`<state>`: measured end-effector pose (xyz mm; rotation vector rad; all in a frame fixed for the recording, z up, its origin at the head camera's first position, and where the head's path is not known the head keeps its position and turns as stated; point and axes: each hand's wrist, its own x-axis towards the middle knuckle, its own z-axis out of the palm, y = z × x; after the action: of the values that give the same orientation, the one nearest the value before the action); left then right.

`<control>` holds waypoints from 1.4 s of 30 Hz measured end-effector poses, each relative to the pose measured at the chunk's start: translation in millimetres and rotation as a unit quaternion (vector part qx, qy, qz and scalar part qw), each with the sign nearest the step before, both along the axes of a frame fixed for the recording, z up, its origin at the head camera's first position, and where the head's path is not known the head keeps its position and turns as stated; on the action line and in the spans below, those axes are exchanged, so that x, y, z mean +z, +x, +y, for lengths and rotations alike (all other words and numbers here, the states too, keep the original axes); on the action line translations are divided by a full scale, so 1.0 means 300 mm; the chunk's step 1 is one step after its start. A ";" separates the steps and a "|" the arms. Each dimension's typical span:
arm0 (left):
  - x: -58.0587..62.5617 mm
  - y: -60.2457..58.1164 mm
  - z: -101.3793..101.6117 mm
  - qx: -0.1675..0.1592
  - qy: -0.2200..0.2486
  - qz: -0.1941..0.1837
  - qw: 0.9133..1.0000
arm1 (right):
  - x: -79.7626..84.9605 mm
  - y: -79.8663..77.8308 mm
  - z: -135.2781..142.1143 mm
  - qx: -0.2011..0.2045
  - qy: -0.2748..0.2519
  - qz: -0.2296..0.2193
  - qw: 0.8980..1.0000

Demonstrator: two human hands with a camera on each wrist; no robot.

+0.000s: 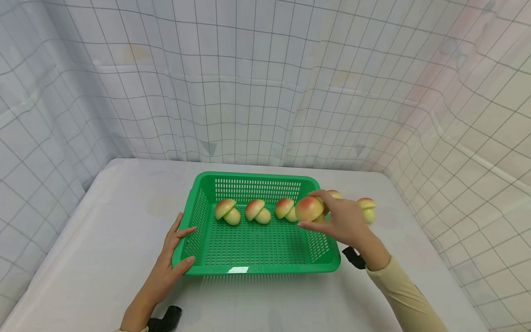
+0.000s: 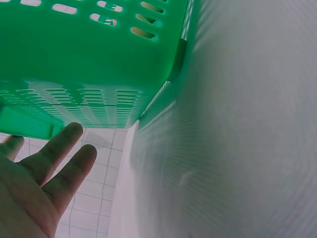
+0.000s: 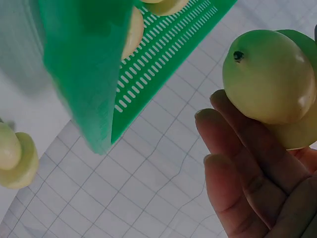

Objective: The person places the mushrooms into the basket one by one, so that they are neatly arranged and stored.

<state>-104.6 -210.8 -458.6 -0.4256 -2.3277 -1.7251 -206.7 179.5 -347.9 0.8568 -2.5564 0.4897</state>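
My right hand (image 1: pixel 346 219) pinches a toy mushroom (image 1: pixel 309 209) with a red-and-yellow cap, above the right side of a green plastic basket (image 1: pixel 265 269). In the right wrist view, the fingers lie beneath the mushroom's pale rounded stem (image 3: pixel 267 74). My left hand (image 1: pixel 168 263) rests at the basket's left rim. Its thumb and one finger reach over the edge, while other fingers (image 2: pixel 74 171) extend straight outside the wall in the left wrist view. Inside, three similar mushrooms stand in a row: left (image 1: pixel 227 212), middle (image 1: pixel 258 212) and right (image 1: pixel 285 210).
Beyond the basket's right end, another mushroom (image 1: pixel 367 210) stands on the white-covered table (image 1: pixel 137 207). One more mushroom (image 1: pixel 334 194) is partly hidden behind my right hand. White grid-patterned curtains (image 1: pixel 249 83) hang at the back and sides.
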 end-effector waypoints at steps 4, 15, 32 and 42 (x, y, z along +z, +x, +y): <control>0.001 0.000 -0.001 -0.007 0.006 0.005 1.000 | 0.012 0.012 -0.026 0.011 0.018 -0.032 0.999; 0.004 0.003 0.002 -0.003 0.006 0.011 1.000 | -0.011 0.035 -0.073 0.052 0.059 -0.068 0.995; 0.005 0.001 0.003 -0.001 0.004 0.012 1.000 | 0.026 0.028 -0.175 0.128 0.108 -0.077 0.983; 0.004 0.000 0.002 -0.002 0.003 0.010 1.000 | 0.035 0.005 -0.265 0.139 0.135 -0.117 0.974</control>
<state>-104.8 -210.2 -457.5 -0.4461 -2.3093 -1.7210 -205.1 100.0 -337.4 1.3372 -2.7738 0.3442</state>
